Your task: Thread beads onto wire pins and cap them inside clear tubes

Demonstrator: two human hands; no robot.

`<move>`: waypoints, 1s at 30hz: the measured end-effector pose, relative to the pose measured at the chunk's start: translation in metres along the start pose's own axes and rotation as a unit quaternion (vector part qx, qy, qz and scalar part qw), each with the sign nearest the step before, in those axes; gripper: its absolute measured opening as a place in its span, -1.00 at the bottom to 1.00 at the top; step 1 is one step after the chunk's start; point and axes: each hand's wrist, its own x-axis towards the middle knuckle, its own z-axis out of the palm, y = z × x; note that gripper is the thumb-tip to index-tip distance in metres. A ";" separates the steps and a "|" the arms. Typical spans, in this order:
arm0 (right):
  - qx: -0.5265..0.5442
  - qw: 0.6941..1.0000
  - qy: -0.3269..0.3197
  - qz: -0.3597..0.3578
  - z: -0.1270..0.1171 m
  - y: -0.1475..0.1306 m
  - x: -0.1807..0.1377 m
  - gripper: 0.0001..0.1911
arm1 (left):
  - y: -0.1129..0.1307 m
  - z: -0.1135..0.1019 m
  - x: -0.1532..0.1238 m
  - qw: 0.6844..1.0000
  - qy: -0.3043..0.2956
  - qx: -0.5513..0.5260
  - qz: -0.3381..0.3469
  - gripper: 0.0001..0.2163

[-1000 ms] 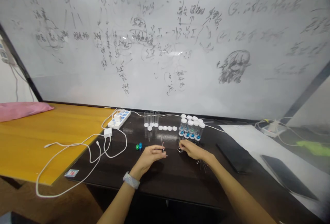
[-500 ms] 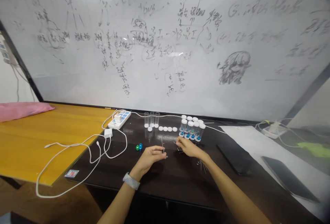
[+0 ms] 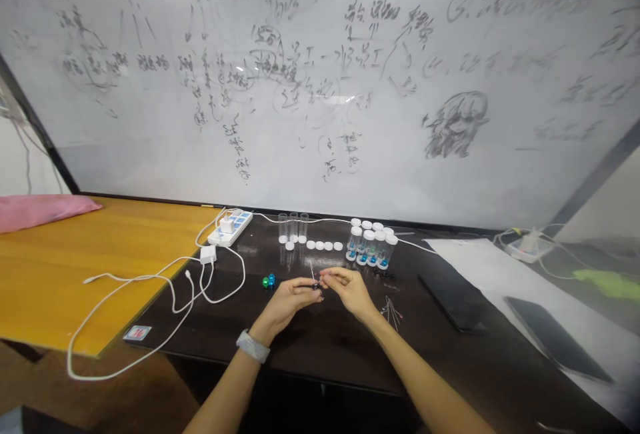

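My left hand (image 3: 293, 299) is closed in a pinch around a thin metal pin (image 3: 313, 271), its shaft pointing up above the fingers. Small dark bits show at those fingertips, too tiny to name. My right hand (image 3: 349, 289) meets it at the pin, thumb and fingers pressed together; what they hold, if anything, is too small to make out. To the right of the hands lies a loose bunch of similar pins (image 3: 391, 314). Several small black pieces (image 3: 384, 275) lie behind the bunch. A green ball (image 3: 266, 282) and a blue ball (image 3: 272, 279) rest left of my left hand.
Capped clear tubes (image 3: 373, 247) with blue and green balls stand behind my right hand. Uncapped tubes (image 3: 293, 227) and white caps (image 3: 320, 245) stand at the back. A power strip (image 3: 239, 227) with cables is at left, a black phone-like slab (image 3: 450, 304) at right.
My right hand has moved left from the table near the tubes to my left hand's fingertips. The left hand keeps its pinch on the pin. The view has shifted slightly.
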 end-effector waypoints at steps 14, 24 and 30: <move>-0.079 0.996 -0.014 -0.045 0.000 0.005 -0.004 -0.73 | 0.001 0.001 -0.001 1.000 0.000 0.009 0.004 -0.55; -0.214 0.969 0.000 -0.126 -0.002 -0.005 -0.008 -0.83 | 0.000 0.002 0.000 0.999 0.026 0.025 0.017 -0.54; -0.176 0.979 0.056 -0.087 0.008 0.003 -0.010 -0.75 | -0.001 0.002 0.000 0.999 0.022 0.031 0.030 -0.57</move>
